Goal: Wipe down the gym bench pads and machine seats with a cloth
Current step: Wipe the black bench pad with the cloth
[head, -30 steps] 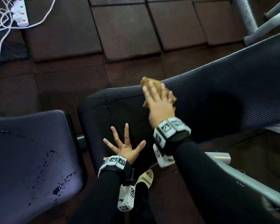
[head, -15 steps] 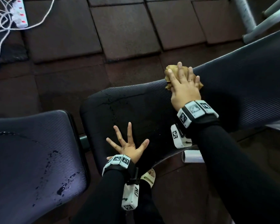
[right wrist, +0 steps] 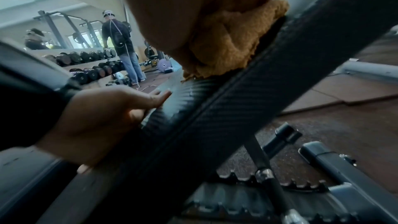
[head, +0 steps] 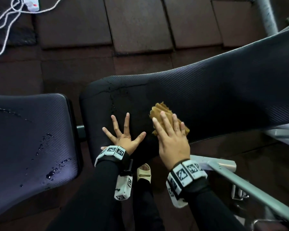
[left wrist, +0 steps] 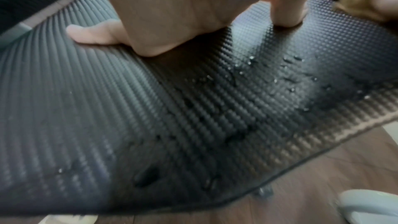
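Note:
A long black ribbed back pad (head: 215, 90) of the bench runs from centre to upper right. My right hand (head: 171, 130) lies flat with straight fingers on a crumpled tan cloth (head: 158, 110), pressing it onto the pad near its lower end; the cloth (right wrist: 226, 47) bunches under the palm in the right wrist view. My left hand (head: 123, 134) is spread flat on the same pad (left wrist: 193, 117) just left of the cloth. Water droplets (left wrist: 280, 74) bead the pad by the left hand. A separate seat pad (head: 28, 139) at the left carries more drops.
Grey metal bench frame tubes (head: 240, 182) run under the pad at lower right. A white power strip with cords (head: 32, 4) lies on the rubber floor tiles at top left. My sandalled foot (head: 143, 172) stands below the pad. A person (right wrist: 122, 43) stands by a dumbbell rack far off.
My right hand has slid the cloth down the back pad from its far edge towards me, ending beside the left hand. The left hand stays spread in place.

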Available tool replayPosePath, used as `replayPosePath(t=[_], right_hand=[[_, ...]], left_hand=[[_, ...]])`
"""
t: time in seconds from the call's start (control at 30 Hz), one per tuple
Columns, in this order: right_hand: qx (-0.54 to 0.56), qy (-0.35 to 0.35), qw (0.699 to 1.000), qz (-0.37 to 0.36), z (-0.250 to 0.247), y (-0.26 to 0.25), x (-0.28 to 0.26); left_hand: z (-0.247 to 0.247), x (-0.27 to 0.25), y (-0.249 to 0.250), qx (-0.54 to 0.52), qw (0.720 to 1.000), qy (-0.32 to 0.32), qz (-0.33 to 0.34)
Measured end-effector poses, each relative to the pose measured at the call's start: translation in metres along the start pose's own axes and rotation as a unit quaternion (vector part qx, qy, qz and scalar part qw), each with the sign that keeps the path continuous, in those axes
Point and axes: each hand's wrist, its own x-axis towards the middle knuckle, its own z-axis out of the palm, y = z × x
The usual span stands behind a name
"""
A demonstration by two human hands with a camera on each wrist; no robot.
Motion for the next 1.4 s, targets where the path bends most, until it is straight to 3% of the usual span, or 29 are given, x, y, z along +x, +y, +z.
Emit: replayPosePath(t=[0.13,0.23,0.37,0.47,0.57,0.7,0.97,1.17,1.3,1.4], right_hand=[[0.011,-0.014,0.999,-0.044,-0.001,0.005,-0.024],[0.087,0.001,0.995,-0.056,-0.012,0.013,-0.019],[0.082,0.087,0.988,-0.1,-0.031,0.034,0.003],[0.029,0.127,0.987,-0.099,-0.041,0.052,0.024],[-0.005,0.085,0.994,-0.074,-0.041,0.064,0.036],[-0.062,0.07,0.992,-0.086,-0.029,0.07,0.038],[-0.09,0.123,0.984,-0.09,-0.017,0.068,0.04],[-0.106,0.143,0.98,-0.092,-0.012,0.071,0.041],[-0.111,0.158,0.977,-0.09,-0.008,0.071,0.041],[-0.117,0.175,0.974,-0.09,-0.006,0.072,0.042]], left_hand=[[0.0,-0.008,0.009,0.014,1.0,0.015,-0.013],[0.004,-0.021,0.02,0.034,0.995,0.094,-0.018],[0.028,-0.061,0.059,-0.044,0.97,0.207,0.115],[0.056,-0.076,0.09,0.013,0.971,0.179,0.16],[0.074,-0.068,0.103,0.07,0.977,0.147,0.135],[0.079,-0.06,0.102,0.065,0.973,0.178,0.13],[0.093,-0.069,0.092,0.001,0.96,0.244,0.138],[0.066,-0.037,0.071,-0.023,0.959,0.265,0.099],[0.039,-0.024,0.01,-0.055,0.954,0.294,-0.025],[0.035,-0.038,-0.038,-0.099,0.929,0.335,-0.119]])
